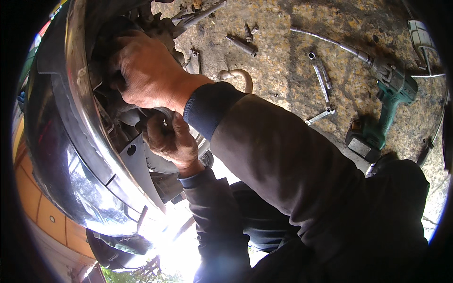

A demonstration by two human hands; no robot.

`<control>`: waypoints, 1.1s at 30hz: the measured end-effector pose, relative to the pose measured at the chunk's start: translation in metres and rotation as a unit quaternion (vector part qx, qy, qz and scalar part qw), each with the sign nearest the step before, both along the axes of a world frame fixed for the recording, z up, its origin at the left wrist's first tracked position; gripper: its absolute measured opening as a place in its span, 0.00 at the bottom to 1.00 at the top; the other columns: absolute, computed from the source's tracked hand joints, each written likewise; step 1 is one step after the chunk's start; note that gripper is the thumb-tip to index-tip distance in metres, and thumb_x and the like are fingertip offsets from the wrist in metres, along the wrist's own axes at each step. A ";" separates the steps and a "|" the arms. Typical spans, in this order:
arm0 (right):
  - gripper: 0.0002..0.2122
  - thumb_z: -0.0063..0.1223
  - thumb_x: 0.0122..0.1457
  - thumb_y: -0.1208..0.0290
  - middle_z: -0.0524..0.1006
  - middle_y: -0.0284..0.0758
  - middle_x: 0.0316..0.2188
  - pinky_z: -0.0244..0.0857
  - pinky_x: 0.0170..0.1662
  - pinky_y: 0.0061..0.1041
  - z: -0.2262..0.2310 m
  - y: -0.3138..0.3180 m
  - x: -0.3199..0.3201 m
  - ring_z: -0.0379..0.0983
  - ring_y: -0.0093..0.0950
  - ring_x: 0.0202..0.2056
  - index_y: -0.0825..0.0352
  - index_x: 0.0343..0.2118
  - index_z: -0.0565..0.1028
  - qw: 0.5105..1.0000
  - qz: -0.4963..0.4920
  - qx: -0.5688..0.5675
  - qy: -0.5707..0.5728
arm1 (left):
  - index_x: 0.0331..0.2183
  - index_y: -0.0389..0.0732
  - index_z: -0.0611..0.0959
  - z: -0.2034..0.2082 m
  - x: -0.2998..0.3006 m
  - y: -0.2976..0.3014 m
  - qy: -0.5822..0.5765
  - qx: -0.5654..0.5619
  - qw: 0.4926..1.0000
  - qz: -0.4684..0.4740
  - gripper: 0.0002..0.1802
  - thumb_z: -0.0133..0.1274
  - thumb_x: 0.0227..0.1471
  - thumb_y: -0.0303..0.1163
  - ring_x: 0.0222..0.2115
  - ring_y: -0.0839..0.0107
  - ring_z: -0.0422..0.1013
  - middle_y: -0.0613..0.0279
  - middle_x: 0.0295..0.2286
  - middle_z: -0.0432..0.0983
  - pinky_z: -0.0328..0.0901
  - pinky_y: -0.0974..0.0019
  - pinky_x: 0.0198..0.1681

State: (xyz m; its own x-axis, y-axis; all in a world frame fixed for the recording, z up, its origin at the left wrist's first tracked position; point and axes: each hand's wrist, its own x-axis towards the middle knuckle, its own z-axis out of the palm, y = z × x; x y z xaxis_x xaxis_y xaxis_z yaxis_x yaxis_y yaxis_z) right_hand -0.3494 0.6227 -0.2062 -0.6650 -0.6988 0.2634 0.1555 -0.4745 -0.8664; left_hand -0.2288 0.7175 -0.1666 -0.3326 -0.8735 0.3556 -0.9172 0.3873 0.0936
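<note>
The right hand [151, 70] curls, fingers mostly hidden, among dark, uneven mechanical parts [160, 30] just inside the silver chrome edge strip [85, 94] of a glossy black, curved vehicle panel [52, 122]; the left hand [172, 144] is just below it, thumb and fingers close together, and I cannot tell what either grips. Toward the right edge of the visible stained, yellow-brown floor [273, 85] lies a green-and-black cordless power tool [394, 96], with a slim silver wrench [318, 75] nearer the hands.

Dark vehicle parts [163, 29], partly hidden
</note>
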 end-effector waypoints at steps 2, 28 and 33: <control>0.06 0.62 0.40 0.71 0.78 0.34 0.36 0.66 0.48 0.35 0.001 0.002 -0.002 0.71 0.34 0.46 0.61 0.25 0.81 1.000 0.000 0.019 0.019 | 0.29 0.37 0.79 -0.001 0.000 0.000 0.030 0.011 0.999 0.008 0.25 0.63 0.45 0.52 0.24 0.68 0.60 0.63 0.22 0.67 0.56 0.65 0.28; 0.09 0.54 0.44 0.68 0.72 0.42 0.37 0.59 0.48 0.48 0.029 0.008 -0.005 0.64 0.45 0.45 0.66 0.26 0.81 0.994 0.039 0.071 0.078 | 0.44 0.36 0.81 -0.003 0.019 0.001 0.023 -0.008 1.000 -0.020 0.33 0.69 0.33 0.41 0.36 0.64 0.70 0.56 0.38 0.77 0.62 0.60 0.43; 0.10 0.54 0.44 0.69 0.73 0.42 0.38 0.59 0.46 0.47 0.032 0.008 -0.002 0.63 0.45 0.45 0.67 0.29 0.80 0.994 0.032 0.081 0.059 | 0.43 0.36 0.81 -0.003 0.025 0.000 -0.015 -0.028 0.999 -0.032 0.31 0.66 0.36 0.43 0.35 0.61 0.71 0.54 0.36 0.78 0.62 0.58 0.41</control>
